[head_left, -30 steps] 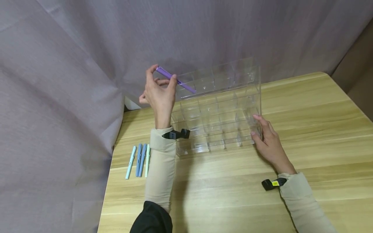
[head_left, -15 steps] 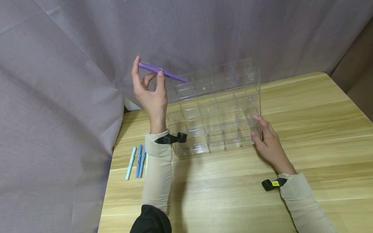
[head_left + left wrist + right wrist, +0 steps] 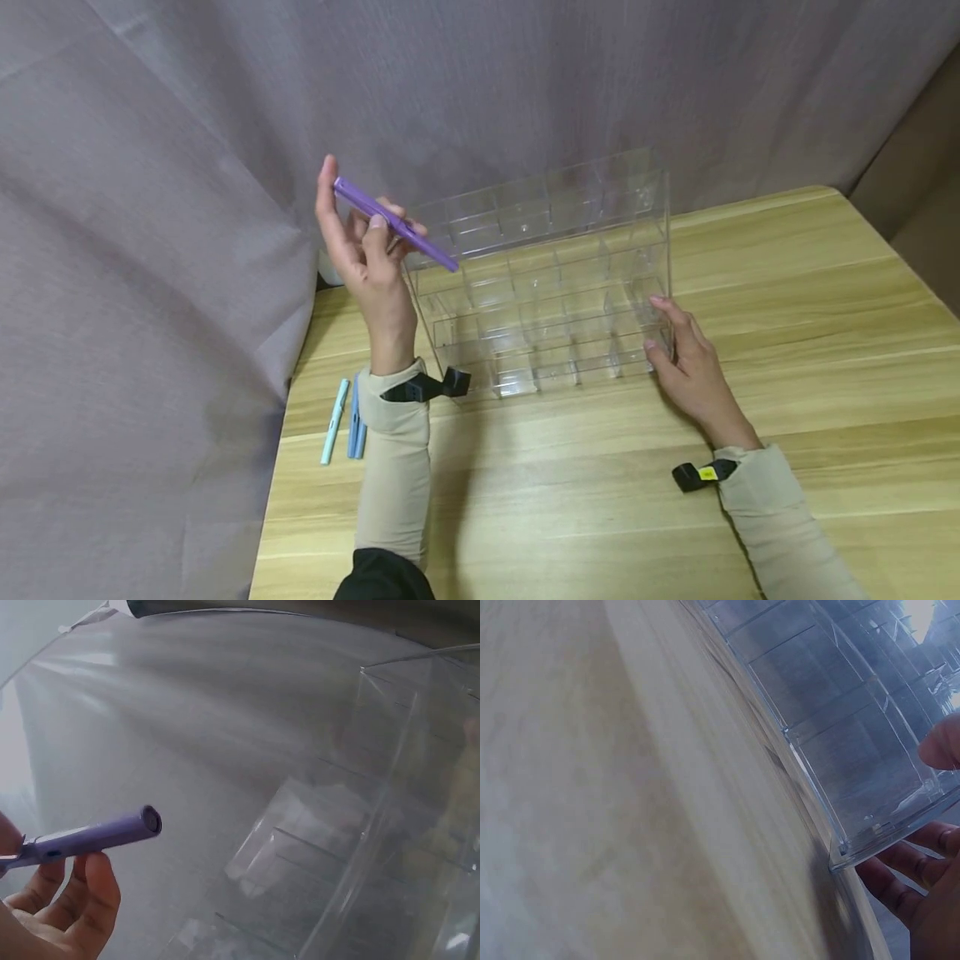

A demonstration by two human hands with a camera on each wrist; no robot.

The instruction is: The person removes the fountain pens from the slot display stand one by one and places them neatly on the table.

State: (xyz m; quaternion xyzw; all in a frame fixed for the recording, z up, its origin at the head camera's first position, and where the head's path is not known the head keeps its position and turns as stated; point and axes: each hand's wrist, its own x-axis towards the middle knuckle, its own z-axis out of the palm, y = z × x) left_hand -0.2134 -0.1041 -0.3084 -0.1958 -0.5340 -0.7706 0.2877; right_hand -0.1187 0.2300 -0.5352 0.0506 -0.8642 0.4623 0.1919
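My left hand (image 3: pixel 371 267) pinches a purple pen (image 3: pixel 401 227) between thumb and fingers, raised over the upper left of a clear plastic organizer (image 3: pixel 551 367) with tiered compartments. The pen slants, its lower end pointing right toward the organizer. Up close in the left wrist view, the pen (image 3: pixel 105 834) shows its clip and one round end, apart from the organizer's clear walls. My right hand (image 3: pixel 697 379) grips the organizer's right front corner. In the right wrist view the thumb (image 3: pixel 941 746) lies over the front and the fingers are behind the side wall.
A pale aqua pen (image 3: pixel 335 422) and two blue pens (image 3: pixel 354 429) lie at the left of the wooden table (image 3: pixel 570 517), the blue ones partly behind my left sleeve. A grey curtain (image 3: pixel 480 92) hangs right behind the organizer.
My left hand has moved left with the purple pen, away from the organizer's top left; it rose first, then came lower. Its sleeve now covers the green pen. The right hand stays put.
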